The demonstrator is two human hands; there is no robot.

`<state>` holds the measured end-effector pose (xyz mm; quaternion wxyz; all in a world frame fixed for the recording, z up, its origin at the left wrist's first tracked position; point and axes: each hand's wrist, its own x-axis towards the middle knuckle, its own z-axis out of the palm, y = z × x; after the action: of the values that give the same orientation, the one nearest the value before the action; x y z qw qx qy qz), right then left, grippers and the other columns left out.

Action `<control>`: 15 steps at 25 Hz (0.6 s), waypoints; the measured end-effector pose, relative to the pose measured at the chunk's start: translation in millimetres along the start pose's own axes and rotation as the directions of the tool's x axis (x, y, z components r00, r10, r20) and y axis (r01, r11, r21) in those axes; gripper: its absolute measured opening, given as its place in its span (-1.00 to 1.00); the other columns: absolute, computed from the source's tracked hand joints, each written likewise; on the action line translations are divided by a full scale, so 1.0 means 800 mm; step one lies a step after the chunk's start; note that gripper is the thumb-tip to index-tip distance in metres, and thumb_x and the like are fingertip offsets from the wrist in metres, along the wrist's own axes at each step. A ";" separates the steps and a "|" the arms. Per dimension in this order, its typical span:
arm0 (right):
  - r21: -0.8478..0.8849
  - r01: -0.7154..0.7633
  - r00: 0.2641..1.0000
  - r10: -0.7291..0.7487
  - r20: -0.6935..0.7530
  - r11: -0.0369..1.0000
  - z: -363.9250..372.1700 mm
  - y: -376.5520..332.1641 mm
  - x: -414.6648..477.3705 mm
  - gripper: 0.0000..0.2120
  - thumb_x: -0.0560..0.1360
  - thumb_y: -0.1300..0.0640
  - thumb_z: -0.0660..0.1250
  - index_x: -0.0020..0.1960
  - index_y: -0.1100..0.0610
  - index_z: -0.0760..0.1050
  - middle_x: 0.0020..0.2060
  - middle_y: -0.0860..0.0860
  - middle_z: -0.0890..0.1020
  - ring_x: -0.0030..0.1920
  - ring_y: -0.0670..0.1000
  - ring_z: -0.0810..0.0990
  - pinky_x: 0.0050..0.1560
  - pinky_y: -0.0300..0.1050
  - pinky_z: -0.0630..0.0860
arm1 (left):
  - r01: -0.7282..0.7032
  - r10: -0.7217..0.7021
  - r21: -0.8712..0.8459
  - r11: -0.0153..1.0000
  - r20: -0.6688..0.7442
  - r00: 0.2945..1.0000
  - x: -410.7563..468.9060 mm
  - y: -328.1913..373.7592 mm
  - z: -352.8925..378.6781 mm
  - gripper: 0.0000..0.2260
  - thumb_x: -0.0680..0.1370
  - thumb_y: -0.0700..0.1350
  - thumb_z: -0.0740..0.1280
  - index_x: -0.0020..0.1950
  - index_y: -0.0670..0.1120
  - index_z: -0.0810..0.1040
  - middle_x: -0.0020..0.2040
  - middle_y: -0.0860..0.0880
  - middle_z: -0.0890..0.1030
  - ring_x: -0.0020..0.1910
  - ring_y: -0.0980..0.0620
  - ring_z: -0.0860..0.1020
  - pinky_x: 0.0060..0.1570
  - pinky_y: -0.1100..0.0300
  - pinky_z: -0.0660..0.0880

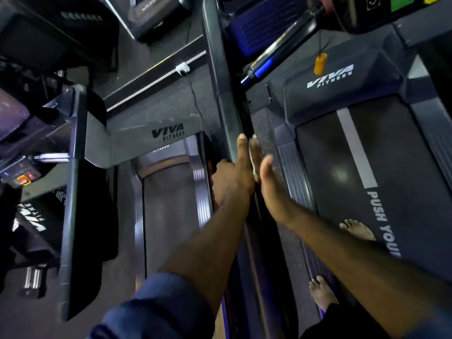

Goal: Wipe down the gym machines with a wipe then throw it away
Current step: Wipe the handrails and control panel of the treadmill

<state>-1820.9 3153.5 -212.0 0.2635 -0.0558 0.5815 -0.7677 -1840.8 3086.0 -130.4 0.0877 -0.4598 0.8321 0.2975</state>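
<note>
Blue cloth of a rolled sleeve [156, 302] sits nearest, on the left forearm. To the right of it two bare feet [322, 293] stand on the near end of a dark treadmill belt [342, 148] printed with white lettering. Both forearms reach forward to a grey upright post [226, 106] that rises between two treadmills.

The left grip [232, 178] holds the post from its left side, fingers curled round it and one digit laid straight up along the metal. The right grip [269, 182] is flat, fingers straight and together, pressing a white wipe [252, 160] against the post's right face. Only a thin edge of the wipe shows, sandwiched between that palm and the post, just beside the left grip.

Beyond the hands, the treadmill's grey hood [342, 94] reads VIVA FITNESS, and an orange clip [320, 64] hangs on a cord above it. Left of the post lies a second treadmill [168, 182] with the same logo. Farthest off is dark floor [151, 59].
</note>
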 end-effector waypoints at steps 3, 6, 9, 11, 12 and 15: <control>0.034 -0.038 0.999 0.039 -0.018 0.999 -0.008 -0.033 0.027 -0.12 0.53 -0.48 -0.24 0.71 -0.02 -0.04 0.68 -0.17 0.00 0.62 -0.25 -0.01 0.67 -0.06 -0.14 | -0.048 0.048 0.001 0.999 -0.003 0.999 0.000 -0.007 0.003 -0.10 0.50 0.62 0.01 0.30 -0.13 0.59 0.17 -0.18 0.63 -0.04 -0.11 0.52 -0.09 0.03 0.40; 0.003 -0.185 0.979 0.184 -0.088 0.983 0.000 0.001 -0.064 -0.20 0.63 -0.41 -0.18 0.71 0.04 -0.05 0.69 -0.09 0.00 0.66 -0.14 -0.03 0.67 -0.08 -0.08 | -0.052 0.054 -0.037 0.998 0.041 0.998 0.000 -0.006 0.003 -0.07 0.49 0.62 0.00 0.38 -0.15 0.53 0.24 -0.16 0.61 -0.01 -0.10 0.47 -0.02 -0.02 0.41; 0.022 -0.125 0.991 0.126 -0.034 0.992 0.023 0.016 -0.128 0.09 0.38 -0.69 -0.13 0.70 -0.04 -0.05 0.68 -0.20 -0.02 0.65 -0.22 -0.05 0.59 -0.25 -0.07 | -0.060 0.062 -0.052 0.997 0.027 0.998 0.006 -0.010 0.001 -0.04 0.49 0.63 0.00 0.42 -0.17 0.50 0.27 -0.17 0.60 0.04 -0.13 0.52 0.06 -0.05 0.48; -0.002 -0.179 0.978 0.178 -0.105 0.984 0.016 0.012 -0.088 0.21 0.24 -0.78 -0.13 0.70 -0.11 0.00 0.68 -0.17 0.04 0.66 -0.14 -0.04 0.63 -0.09 -0.11 | -0.070 0.072 -0.055 0.996 0.039 0.997 0.004 -0.009 0.001 -0.07 0.52 0.60 0.01 0.41 -0.19 0.50 0.28 -0.19 0.60 0.03 -0.13 0.51 0.02 -0.03 0.46; -0.046 -0.199 0.973 0.192 -0.128 0.979 0.005 0.009 -0.065 0.16 0.25 -0.77 -0.17 0.69 -0.16 0.00 0.67 -0.19 0.06 0.66 -0.13 -0.02 0.65 0.02 -0.13 | -0.070 0.073 -0.065 0.995 0.043 0.996 0.002 -0.006 0.001 -0.08 0.52 0.59 0.02 0.41 -0.19 0.51 0.27 -0.19 0.61 0.01 -0.12 0.50 0.00 -0.02 0.44; -0.158 -0.174 0.983 0.162 -0.081 0.972 -0.003 0.024 -0.067 -0.10 0.39 -0.67 -0.28 0.65 -0.33 -0.05 0.65 -0.30 0.01 0.64 -0.20 -0.03 0.65 0.22 -0.22 | -0.057 0.060 -0.079 0.995 0.038 0.997 0.004 -0.006 0.000 -0.05 0.49 0.62 0.01 0.39 -0.18 0.52 0.18 -0.15 0.62 -0.04 -0.09 0.52 0.06 -0.05 0.54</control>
<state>-1769.2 3177.2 -218.5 0.3021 -0.0019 0.6539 -0.6936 -1839.0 3081.9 -133.6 0.0778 -0.4322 0.8310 0.3415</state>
